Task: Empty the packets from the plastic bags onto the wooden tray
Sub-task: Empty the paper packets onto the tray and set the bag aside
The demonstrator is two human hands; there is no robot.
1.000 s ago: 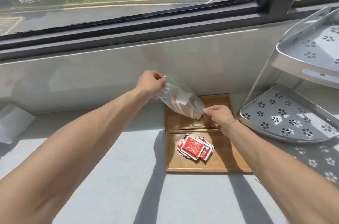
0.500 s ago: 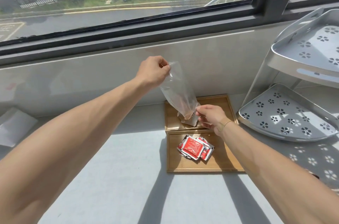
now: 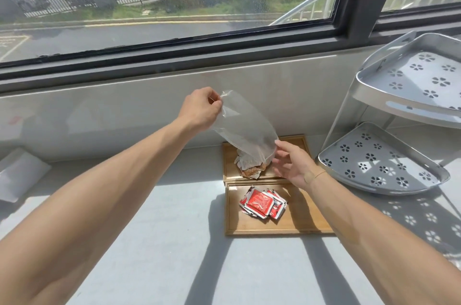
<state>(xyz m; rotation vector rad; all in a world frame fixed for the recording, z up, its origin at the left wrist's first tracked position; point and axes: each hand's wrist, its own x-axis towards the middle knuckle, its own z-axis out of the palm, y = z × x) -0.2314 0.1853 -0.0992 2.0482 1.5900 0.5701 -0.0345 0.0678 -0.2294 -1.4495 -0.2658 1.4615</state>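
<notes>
My left hand pinches the upper corner of a clear plastic bag, which hangs mouth-down over the far wooden tray. Brown and white packets lie heaped on that tray under the bag's mouth. My right hand is beside the bag's lower edge with fingers spread; the fingertips are at the plastic. The near wooden tray holds a pile of red packets.
A grey two-tier corner rack with flower cut-outs stands right of the trays. A flat white packet lies at the far left of the counter. A low wall and window run along the back.
My left hand lifted the bag's closed end higher and the packets slid out onto the far tray. My right hand released the bag's mouth and opened.
</notes>
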